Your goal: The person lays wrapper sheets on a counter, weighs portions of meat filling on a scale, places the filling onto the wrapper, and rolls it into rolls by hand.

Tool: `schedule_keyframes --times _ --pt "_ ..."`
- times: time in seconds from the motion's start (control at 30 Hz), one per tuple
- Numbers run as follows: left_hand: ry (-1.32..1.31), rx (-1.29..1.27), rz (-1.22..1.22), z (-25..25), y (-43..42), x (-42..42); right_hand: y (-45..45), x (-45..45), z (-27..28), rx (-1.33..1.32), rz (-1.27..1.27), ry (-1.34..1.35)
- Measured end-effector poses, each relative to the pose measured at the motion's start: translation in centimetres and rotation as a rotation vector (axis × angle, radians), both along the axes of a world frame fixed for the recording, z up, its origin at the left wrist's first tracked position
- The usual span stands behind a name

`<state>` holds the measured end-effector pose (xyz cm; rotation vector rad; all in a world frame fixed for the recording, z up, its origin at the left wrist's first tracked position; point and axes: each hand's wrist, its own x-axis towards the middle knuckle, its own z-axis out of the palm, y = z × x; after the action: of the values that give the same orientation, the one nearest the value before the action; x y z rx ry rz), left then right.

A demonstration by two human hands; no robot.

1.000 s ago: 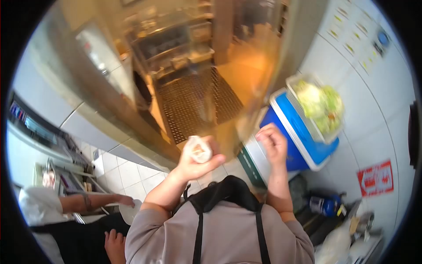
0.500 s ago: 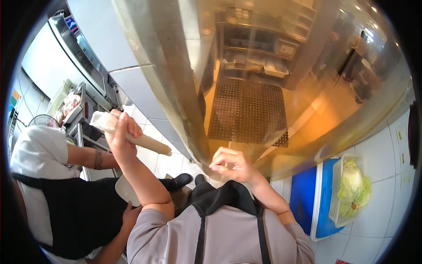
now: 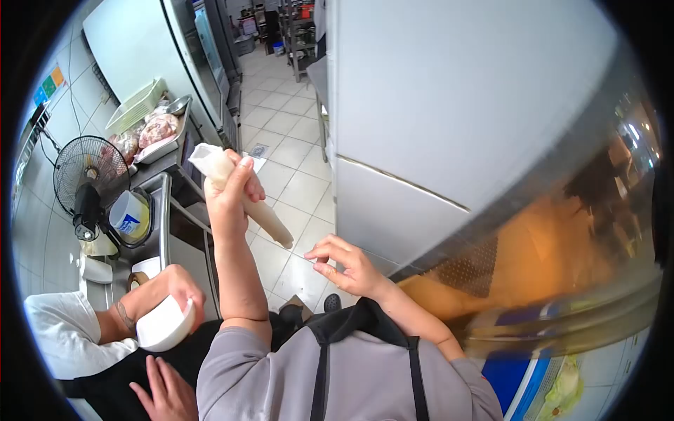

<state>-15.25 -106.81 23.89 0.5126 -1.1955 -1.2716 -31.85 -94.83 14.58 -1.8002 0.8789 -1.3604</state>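
My left hand (image 3: pixel 235 184) is wrapped round a long, pale, filled bag (image 3: pixel 268 221). Its wide, crumpled end sticks up above my fingers, and the narrow part slants down to the right. My right hand (image 3: pixel 347 265) is in front of my chest with curled, parted fingers and nothing in it. The two hands are apart, and the lower end of the bag is near my right fingertips without touching them.
At the left a co-worker's hand (image 3: pixel 184 286) holds a white bowl (image 3: pixel 166 324). Beyond are a fan (image 3: pixel 90 172), a white tub (image 3: pixel 131 214) and a tray of meat (image 3: pixel 156 147). A white wall (image 3: pixel 421 140) and plastic curtain (image 3: pixel 562 330) stand at the right.
The view has swung left, from the curtained doorway to the aisle and fan. My left hand still holds the bag, now further from my right hand than at first. The co-worker's bowl is raised.
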Motion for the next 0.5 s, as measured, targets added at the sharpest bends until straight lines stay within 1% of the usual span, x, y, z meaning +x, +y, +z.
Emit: schedule_keyframes --times 0.13,0.2,0.3,0.37,0.43,0.47,0.5 --pt "0.057 0.038 0.050 -1.9 -5.6 1.5 -5.8 1.9 -2.0 0.036 -0.081 0.034" --pt "0.024 0.012 0.131 -2.7 -8.8 2.0 -9.2 3.8 -3.8 0.015 -0.162 -0.037" --pt "-0.019 0.025 0.160 -3.9 -15.2 3.1 -14.7 6.8 -5.3 0.019 -0.305 -0.139" --pt "-0.060 -0.007 0.188 -4.3 -20.2 4.3 -19.8 7.7 -5.7 -0.074 -0.433 -0.150" --pt "-0.234 -0.029 0.210 -5.2 -26.0 5.1 -24.0 8.9 -7.2 -0.109 -0.601 -0.205" --pt "-0.308 -0.027 0.203 -5.9 -28.6 4.7 -26.5 9.1 -7.5 -0.094 -0.627 -0.339" --pt "-0.378 -0.005 0.176 -6.2 -31.8 3.4 -28.5 8.0 -7.5 -0.113 -0.691 -0.322"
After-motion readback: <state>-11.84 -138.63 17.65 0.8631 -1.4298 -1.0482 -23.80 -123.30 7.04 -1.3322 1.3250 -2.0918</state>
